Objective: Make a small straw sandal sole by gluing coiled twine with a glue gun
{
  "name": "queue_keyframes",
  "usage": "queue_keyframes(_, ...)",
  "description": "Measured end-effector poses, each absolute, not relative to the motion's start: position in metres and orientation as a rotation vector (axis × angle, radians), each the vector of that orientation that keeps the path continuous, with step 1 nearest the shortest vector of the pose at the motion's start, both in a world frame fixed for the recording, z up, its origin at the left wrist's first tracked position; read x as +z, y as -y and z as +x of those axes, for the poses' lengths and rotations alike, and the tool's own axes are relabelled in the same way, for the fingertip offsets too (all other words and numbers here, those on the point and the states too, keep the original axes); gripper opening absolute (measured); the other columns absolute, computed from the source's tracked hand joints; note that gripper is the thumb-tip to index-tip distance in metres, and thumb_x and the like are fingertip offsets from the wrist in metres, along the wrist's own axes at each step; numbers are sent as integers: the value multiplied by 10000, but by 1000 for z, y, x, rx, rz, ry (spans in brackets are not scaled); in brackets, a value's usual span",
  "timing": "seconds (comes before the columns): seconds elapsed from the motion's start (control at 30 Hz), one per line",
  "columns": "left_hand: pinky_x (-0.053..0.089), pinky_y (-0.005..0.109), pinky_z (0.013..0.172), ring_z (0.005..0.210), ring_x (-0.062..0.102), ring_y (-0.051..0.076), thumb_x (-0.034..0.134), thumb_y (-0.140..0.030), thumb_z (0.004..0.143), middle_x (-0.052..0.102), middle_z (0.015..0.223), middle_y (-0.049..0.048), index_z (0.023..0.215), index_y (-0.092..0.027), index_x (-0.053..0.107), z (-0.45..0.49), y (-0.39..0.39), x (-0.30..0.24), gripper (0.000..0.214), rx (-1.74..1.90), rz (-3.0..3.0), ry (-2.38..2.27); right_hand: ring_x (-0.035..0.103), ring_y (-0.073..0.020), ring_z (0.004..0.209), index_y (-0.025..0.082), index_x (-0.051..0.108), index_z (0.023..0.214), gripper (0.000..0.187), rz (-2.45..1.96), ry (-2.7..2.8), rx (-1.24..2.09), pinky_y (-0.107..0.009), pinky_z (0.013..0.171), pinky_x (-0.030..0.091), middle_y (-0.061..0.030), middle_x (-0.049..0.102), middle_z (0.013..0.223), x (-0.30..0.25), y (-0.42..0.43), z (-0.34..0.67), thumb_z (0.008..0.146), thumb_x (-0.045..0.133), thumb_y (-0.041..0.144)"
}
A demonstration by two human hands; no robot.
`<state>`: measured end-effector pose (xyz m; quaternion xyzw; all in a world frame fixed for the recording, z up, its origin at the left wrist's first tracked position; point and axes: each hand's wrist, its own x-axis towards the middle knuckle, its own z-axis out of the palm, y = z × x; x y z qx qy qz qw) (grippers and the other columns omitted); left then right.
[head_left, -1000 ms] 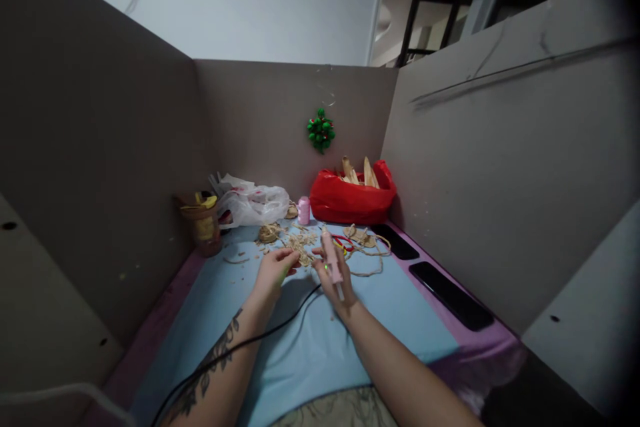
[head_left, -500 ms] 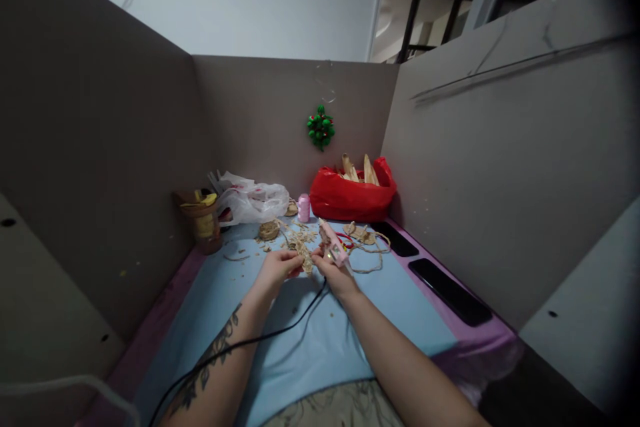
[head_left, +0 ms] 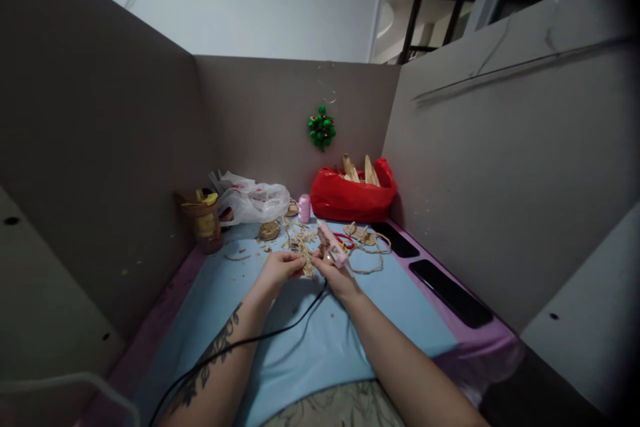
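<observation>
In the middle of the table my left hand pinches a pale braided piece that looks like straw or corn husk. Close on its right, my right hand is wrapped round a pink glue gun, whose nozzle end points up and away from me. The right fingertips come up to the braided piece; whether they touch it I cannot tell. A black cord runs from beneath the right hand across my left forearm. Dry scraps and a coiled braid lie just beyond my hands.
A red bag of dried husks, a pink can and a white plastic bag stand at the back. Left is a brown pot. Twisted cord and two dark phones lie right. Grey panels enclose the table.
The braided piece has tilted slightly between my fingers. Both hands keep nearly the same place, and the glue gun stays in my right hand.
</observation>
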<state>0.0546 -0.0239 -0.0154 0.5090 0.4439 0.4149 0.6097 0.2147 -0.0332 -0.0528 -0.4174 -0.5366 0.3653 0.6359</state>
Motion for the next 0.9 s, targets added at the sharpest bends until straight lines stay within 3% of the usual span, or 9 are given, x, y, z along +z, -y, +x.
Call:
queue_keyframes(0.2, 410, 229, 568, 500, 496, 85, 839, -388, 467, 589, 523, -7, 620, -106, 683, 54, 24, -14, 357, 949, 1171, -1021, 566, -154, 661, 182, 639, 894, 209, -979, 1303, 830, -305, 654, 481, 1, 616, 729, -49, 34, 217, 731, 703, 297)
queue_keyframes(0.73, 387, 217, 563, 511, 482, 78, 851, -411, 450, 596, 549, -2, 645, -98, 710, 49, 22, -14, 396, 925, 1173, -1012, 621, -184, 789, 205, 649, 868, 216, -961, 1388, 782, -324, 800, 491, -6, 670, 822, -53, 32, 221, 682, 734, 274)
queue_keyframes(0.9, 372, 218, 562, 506, 461, 76, 844, -435, 452, 571, 530, -14, 634, -103, 700, 49, 23, -13, 405, 922, 1206, -1020, 619, -188, 784, 206, 643, 991, 331, -952, 1377, 819, -331, 787, 507, -10, 667, 826, -49, 34, 220, 676, 729, 263)
